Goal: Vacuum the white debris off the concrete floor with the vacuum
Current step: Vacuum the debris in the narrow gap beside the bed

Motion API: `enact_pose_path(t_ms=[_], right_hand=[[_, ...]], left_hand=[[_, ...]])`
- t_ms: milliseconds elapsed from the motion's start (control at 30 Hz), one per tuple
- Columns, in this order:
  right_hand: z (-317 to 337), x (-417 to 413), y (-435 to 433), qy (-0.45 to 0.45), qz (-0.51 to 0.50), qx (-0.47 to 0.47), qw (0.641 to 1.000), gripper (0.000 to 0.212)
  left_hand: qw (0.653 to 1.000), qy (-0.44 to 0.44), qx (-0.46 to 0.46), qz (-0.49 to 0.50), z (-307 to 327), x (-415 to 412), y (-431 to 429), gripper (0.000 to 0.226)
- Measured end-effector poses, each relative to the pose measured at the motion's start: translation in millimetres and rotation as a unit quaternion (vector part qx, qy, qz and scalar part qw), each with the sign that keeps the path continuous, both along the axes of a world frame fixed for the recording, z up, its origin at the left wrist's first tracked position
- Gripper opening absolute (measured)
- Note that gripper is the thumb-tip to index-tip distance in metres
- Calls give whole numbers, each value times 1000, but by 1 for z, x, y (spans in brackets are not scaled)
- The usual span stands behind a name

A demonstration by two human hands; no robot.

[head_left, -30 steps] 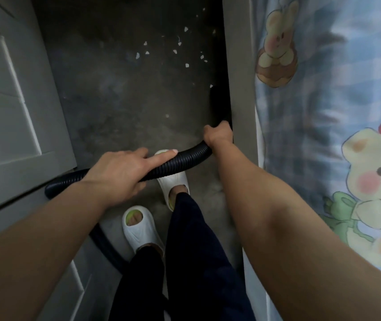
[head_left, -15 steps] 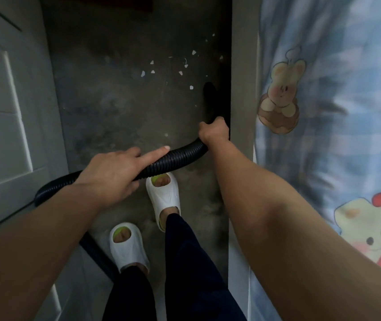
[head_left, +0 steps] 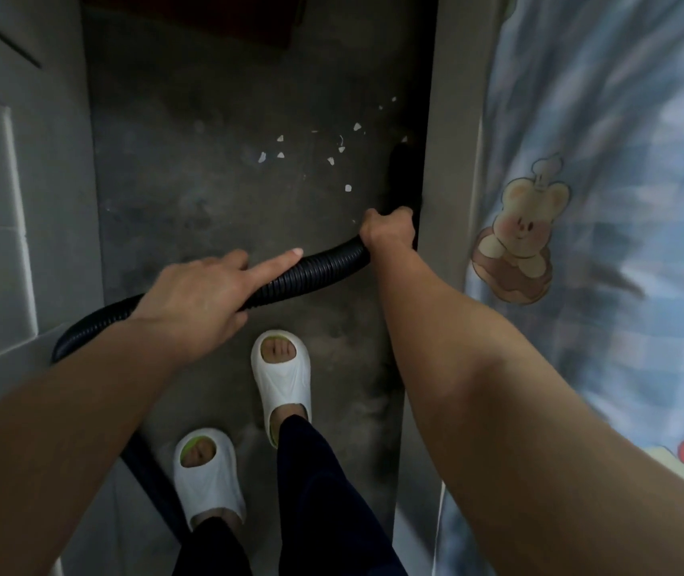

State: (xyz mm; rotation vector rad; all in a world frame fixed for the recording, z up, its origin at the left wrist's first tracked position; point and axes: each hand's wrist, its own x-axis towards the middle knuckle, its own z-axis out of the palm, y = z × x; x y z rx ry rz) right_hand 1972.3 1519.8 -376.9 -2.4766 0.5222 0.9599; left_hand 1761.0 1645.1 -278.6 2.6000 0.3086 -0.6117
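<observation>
A black ribbed vacuum hose point(head_left: 315, 270) arcs across the dark concrete floor point(head_left: 215, 193) in front of me. My left hand point(head_left: 198, 297) grips its middle, index finger stretched along the ribs. Further along, my right hand point(head_left: 388, 230) is closed around the hose's front end. Beyond that hand the black nozzle point(head_left: 402, 176) runs forward beside the bed frame, its tip lost in shadow. Several white debris bits point(head_left: 332, 160) lie scattered on the floor just left of the nozzle.
A grey panelled door point(head_left: 11, 209) lines the left side. On the right stands a grey bed frame point(head_left: 448, 168) draped with a blue bear-print sheet point(head_left: 606, 201). My feet in white slippers point(head_left: 282, 376) stand on the narrow floor strip, hose trailing behind them.
I have stepped forward along the narrow strip, so the debris now lies closer to the nozzle. Both hands keep the same grip on the hose.
</observation>
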Motion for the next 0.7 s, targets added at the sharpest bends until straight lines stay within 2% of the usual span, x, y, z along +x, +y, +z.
enact_pose_path(t_ms=[267,433,700], right_hand=[[-16,19,25,-25,-9,-18,1000,66],[-8,36,45,-62,63,-31,996,66],[4,54,40,-23,149,-68,986,64]], left_hand=[[1000,3,-12,19,-19,17,25,96],[999,-3,-22,40,-18,24,25,97],[996,9,-76,54,-14,36,22,98]])
